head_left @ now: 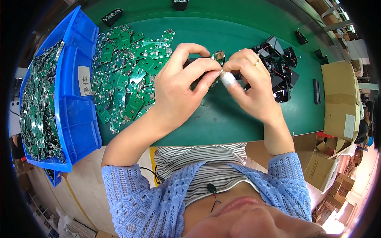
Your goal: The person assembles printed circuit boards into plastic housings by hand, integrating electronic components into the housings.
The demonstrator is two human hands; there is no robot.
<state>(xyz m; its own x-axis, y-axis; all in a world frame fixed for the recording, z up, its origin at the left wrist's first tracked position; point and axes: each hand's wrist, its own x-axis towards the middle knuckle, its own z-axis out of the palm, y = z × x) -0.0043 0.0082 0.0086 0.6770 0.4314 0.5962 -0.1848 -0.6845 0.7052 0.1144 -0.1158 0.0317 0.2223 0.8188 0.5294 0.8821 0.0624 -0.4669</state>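
Both my hands meet over the green table [238, 123]. My left hand [180, 79] is closed, thumb and index finger pinched at the edge of a small green circuit board [218, 58] with a brownish component. Part of a dark piece shows behind its fingers, too covered to name. Fingertip to fingertip with it, my right hand [250, 81] is also pinched closed; white tape wraps its thumb. A tiny pale tip shows where the fingertips meet, but what the right fingers grip is hidden. Loose green circuit boards [135, 73] lie heaped beside my left hand.
A blue bin [79, 119] full of circuit boards stands at the left. Black housings [283, 67] with red wires are piled right of my hands. Farther right are a black bar-shaped piece [316, 91] and a cardboard box [339, 99]. Small black holders [112, 17] line the far side.
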